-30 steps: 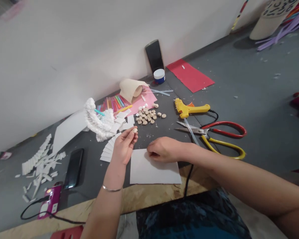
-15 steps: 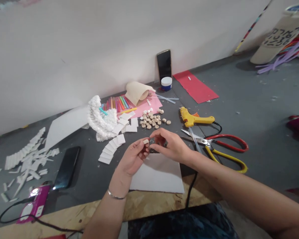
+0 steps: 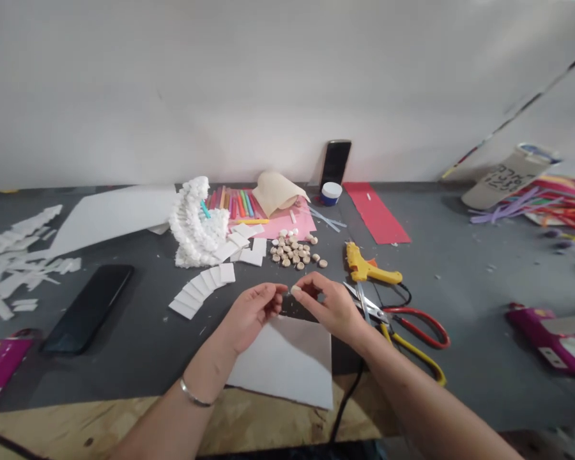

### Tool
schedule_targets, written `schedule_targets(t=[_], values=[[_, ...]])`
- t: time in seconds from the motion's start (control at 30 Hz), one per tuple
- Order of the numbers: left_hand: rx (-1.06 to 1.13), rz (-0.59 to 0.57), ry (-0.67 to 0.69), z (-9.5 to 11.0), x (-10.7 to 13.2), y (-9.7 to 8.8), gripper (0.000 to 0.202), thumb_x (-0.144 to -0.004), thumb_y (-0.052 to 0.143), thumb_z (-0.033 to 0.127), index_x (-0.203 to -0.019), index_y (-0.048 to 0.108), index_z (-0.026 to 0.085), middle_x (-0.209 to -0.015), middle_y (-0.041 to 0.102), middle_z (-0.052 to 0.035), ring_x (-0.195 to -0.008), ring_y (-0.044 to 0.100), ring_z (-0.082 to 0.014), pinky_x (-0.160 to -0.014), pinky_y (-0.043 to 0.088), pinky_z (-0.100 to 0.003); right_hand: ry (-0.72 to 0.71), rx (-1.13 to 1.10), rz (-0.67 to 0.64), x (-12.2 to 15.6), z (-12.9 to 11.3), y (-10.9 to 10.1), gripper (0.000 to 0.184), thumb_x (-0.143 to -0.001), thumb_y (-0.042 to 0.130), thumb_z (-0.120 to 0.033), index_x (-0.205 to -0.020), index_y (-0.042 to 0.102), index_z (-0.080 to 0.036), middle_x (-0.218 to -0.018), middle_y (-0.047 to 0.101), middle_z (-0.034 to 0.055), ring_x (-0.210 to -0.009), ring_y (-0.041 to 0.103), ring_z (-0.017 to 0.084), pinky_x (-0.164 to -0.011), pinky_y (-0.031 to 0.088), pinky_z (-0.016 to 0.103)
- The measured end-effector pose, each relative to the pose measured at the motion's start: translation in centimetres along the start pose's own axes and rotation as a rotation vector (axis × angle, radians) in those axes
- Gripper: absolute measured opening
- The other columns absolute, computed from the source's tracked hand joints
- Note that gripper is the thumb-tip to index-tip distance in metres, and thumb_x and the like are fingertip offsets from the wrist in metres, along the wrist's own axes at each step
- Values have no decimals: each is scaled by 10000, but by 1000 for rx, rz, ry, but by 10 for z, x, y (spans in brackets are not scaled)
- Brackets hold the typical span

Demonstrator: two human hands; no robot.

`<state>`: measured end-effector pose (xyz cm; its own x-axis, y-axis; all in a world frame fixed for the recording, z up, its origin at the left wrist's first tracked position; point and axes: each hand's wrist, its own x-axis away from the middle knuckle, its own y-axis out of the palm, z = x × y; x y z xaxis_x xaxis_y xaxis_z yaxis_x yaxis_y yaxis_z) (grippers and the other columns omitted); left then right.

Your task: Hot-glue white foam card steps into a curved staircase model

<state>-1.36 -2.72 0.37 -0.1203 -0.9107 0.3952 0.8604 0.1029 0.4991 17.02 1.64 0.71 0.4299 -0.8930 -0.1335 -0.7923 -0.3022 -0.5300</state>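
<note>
Between the thumb and fingertips of my right hand (image 3: 333,306) is a small beige disc (image 3: 296,290). My left hand (image 3: 253,313) is just to its left, fingers curled and pinched; whether anything is inside them is hidden. Both hands are over the near part of the table, above a white sheet of board (image 3: 287,367). Beyond them lies a pile of similar small beige discs (image 3: 294,252). To the left, several white squares (image 3: 202,291) overlap in a fan. A yellow glue gun (image 3: 371,271) and large scissors (image 3: 414,326) with red and yellow handles are right of my right hand.
A fluffy white piece (image 3: 191,230) stands behind the squares, near coloured sticks (image 3: 237,203) on pink paper. A black phone (image 3: 89,310) lies left; another phone (image 3: 335,163) leans on the wall behind a small jar (image 3: 330,193). Red paper (image 3: 378,214) lies right of it.
The small beige disc has gone from my left fingers to my right fingertips. My hands have drawn slightly apart. The camera view has turned and levelled.
</note>
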Motion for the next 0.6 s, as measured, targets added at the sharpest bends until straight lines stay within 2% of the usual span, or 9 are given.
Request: schedule_targets(t=[0.1,0.27,0.37,0.5,0.6], values=[[22,14,17,-2,0,-3,382,-680,812,462,-848,740,127,-700,587,-10,-638,496,-77,-627,372,-212,56,81,-24,-3,2,-9,185,-887,569,-393,-928,639,-227,-792,678,-3,-693,602,143,-664,465,270],[32,6,39,-4,0,-5,406,-636,838,458,-829,741,114,-686,589,-18,-639,491,-81,-633,366,-225,-20,234,-66,-18,4,-32,190,-869,553,-316,-1020,636,-237,-925,703,20,-760,633,157,-700,482,287],[15,-9,56,-6,-1,-6,379,-662,823,448,-820,738,115,-669,580,-16,-623,479,-83,-619,358,-235,-25,353,-108,-37,9,-42,194,-865,535,-283,-1033,624,-245,-1005,705,25,-802,650,167,-719,483,299],[11,-29,74,-8,-1,-7,340,-695,807,414,-831,735,111,-669,586,-18,-620,486,-84,-618,361,-238,-34,475,-108,-66,23,-41,242,-853,542,-276,-1091,570,-241,-993,714,25,-796,663,169,-699,467,281],[24,-30,89,-10,-1,-7,345,-674,820,411,-818,733,110,-665,589,-17,-617,489,-85,-623,368,-241,-35,532,-90,-84,32,-35,231,-834,579,-311,-1049,574,-229,-956,710,30,-746,650,177,-653,436,278]])
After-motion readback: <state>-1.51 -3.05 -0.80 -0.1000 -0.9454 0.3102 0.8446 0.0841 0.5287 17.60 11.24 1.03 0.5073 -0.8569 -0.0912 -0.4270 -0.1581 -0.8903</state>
